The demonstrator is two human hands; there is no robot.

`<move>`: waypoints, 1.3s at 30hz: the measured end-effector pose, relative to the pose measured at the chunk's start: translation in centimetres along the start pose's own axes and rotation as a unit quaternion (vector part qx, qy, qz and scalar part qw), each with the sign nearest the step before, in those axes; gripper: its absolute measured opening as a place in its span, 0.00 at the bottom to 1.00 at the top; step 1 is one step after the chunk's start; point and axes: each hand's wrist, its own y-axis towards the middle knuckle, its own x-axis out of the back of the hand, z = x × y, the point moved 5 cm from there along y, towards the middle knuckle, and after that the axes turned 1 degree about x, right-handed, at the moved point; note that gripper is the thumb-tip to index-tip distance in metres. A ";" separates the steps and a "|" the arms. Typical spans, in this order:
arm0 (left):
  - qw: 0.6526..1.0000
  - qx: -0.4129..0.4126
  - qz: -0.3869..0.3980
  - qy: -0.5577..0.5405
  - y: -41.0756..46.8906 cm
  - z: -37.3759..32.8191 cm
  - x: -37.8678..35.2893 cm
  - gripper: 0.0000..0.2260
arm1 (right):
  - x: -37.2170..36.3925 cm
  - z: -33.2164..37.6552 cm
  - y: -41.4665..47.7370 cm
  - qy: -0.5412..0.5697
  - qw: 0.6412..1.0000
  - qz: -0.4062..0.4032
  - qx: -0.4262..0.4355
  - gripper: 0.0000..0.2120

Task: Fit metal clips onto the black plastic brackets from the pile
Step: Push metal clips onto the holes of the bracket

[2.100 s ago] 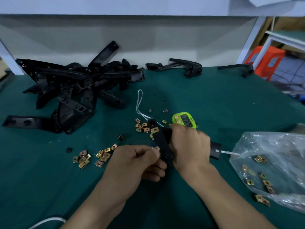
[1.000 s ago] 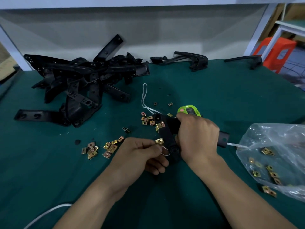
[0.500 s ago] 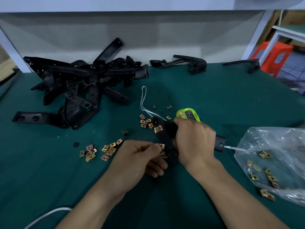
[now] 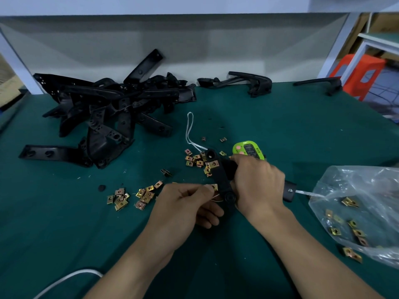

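Observation:
My right hand (image 4: pixel 258 184) grips a black plastic bracket (image 4: pixel 222 179) at the table's centre; one end sticks out up-left, the other past my wrist at the right. One brass clip (image 4: pixel 212 164) sits on the bracket's upper arm. My left hand (image 4: pixel 185 201) pinches a second metal clip (image 4: pixel 214 187) against the bracket's left edge lower down. Loose brass clips (image 4: pixel 141 195) lie scattered on the green mat left of my hands, and more clips (image 4: pixel 195 159) lie beside the bracket's far end. The pile of black brackets (image 4: pixel 108 117) is at the back left.
A green digital timer (image 4: pixel 248 150) lies just behind my right hand, with a white cord (image 4: pixel 190 130) looping away. A clear plastic bag (image 4: pixel 362 212) holding more clips is at the right. Separate brackets (image 4: pixel 250 82) lie along the back wall. An orange stool (image 4: pixel 362 76) stands beyond the table.
My left hand has brought the second clip up to the bracket's edge and keeps pinching it there. My right hand holds the bracket in nearly the same place.

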 end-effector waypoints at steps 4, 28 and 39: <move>1.000 0.000 -0.001 -0.011 -0.1 0.1 -0.1 0.16 | 0.0 -0.2 0.1 0.009 1.000 0.012 -0.006 0.16; 0.998 -0.009 0.049 0.033 0.0 -0.1 -0.2 0.15 | 0.3 0.0 0.3 -0.025 0.999 -0.039 0.015 0.11; 0.999 -0.016 0.031 0.033 0.0 -0.1 0.0 0.15 | 0.2 -0.3 0.0 -0.005 1.000 0.009 0.007 0.18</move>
